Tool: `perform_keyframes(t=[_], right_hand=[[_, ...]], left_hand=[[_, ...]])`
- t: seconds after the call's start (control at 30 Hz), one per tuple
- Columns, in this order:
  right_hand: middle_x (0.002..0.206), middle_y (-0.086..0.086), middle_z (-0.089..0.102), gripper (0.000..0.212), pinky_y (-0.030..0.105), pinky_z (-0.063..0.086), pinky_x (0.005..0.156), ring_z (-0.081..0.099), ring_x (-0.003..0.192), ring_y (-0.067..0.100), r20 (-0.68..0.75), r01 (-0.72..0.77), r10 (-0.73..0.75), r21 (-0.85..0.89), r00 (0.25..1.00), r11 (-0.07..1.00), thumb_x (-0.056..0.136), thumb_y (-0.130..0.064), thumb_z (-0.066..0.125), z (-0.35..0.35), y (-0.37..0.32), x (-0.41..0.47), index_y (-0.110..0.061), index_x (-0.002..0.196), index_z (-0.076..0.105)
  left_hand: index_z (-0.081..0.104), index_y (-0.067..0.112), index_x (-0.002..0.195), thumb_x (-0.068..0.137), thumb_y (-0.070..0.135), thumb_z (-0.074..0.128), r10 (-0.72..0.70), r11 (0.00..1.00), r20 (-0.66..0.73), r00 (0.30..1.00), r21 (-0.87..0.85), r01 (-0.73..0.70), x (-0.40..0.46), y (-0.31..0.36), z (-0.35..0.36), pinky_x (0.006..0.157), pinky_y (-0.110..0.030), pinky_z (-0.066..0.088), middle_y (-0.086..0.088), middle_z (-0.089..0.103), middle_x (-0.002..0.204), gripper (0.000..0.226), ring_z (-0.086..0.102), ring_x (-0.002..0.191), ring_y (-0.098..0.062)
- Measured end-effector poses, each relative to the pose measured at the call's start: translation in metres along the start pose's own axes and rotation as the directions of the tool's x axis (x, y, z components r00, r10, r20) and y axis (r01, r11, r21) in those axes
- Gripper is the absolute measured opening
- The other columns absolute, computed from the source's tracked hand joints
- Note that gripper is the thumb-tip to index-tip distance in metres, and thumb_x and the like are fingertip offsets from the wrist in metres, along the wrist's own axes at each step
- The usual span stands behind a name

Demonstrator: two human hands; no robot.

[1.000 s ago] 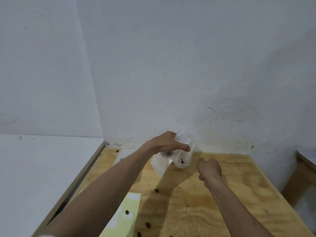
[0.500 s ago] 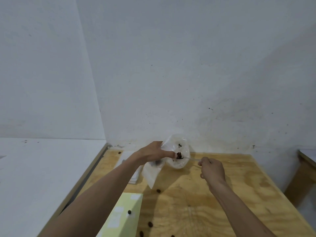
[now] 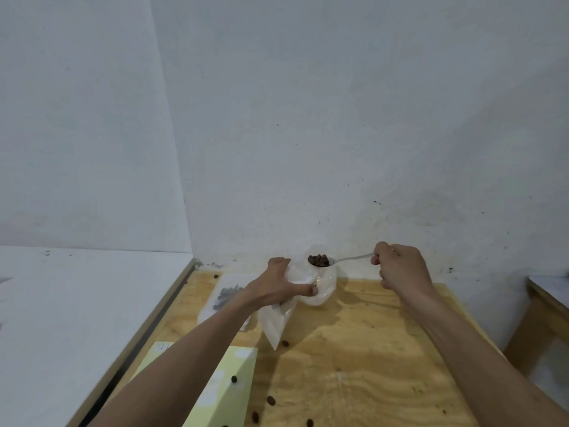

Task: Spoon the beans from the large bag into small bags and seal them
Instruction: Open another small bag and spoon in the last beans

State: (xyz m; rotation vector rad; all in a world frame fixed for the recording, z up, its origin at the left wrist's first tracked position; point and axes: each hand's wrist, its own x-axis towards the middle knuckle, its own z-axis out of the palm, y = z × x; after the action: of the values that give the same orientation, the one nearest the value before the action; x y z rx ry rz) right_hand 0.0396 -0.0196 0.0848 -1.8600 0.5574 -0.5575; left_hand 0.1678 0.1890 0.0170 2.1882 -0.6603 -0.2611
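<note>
At the far edge of the plywood table [image 3: 369,349], my left hand [image 3: 277,288] grips a clear plastic bag [image 3: 320,285] and holds its mouth up. A smaller clear bag [image 3: 274,326] hangs from the same hand, down toward the table. My right hand [image 3: 400,268] pinches the handle of a metal spoon [image 3: 348,259]. The spoon's bowl, heaped with dark beans [image 3: 318,260], is level over the top of the bag. What lies inside the bag is hidden by the crumpled plastic.
A flat clear bag holding some beans [image 3: 226,295] lies at the far left, partly behind my left arm. A pale yellow sheet [image 3: 228,392] lies at the front left. Several loose beans [image 3: 271,400] dot the wood. A white surface [image 3: 77,303] adjoins on the left, a wooden table [image 3: 545,306] on the right.
My right hand has pulled back to the right and risen, lifting the spoon out with a full load of beans. My left hand has kept hold of the bag.
</note>
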Motion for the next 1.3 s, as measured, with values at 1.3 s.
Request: perform_keyframes(t=[1.3], right_hand=[[0.057,0.004,0.041,0.028,0.023,0.025,0.047,0.036,0.049,0.019,0.070,-0.391,0.386,0.074,0.920,0.918,0.095,-0.011,0.047,0.080,0.085,0.008,-0.008,0.067,0.051]], left_hand=[[0.066,0.012,0.087,0.072,0.050,0.083,-0.036,0.996,0.092,0.995,-0.077,0.043,0.034,0.043,-0.011,0.060,-0.028,0.040,0.004,0.056,0.061,0.044,0.051,0.055,-0.016]])
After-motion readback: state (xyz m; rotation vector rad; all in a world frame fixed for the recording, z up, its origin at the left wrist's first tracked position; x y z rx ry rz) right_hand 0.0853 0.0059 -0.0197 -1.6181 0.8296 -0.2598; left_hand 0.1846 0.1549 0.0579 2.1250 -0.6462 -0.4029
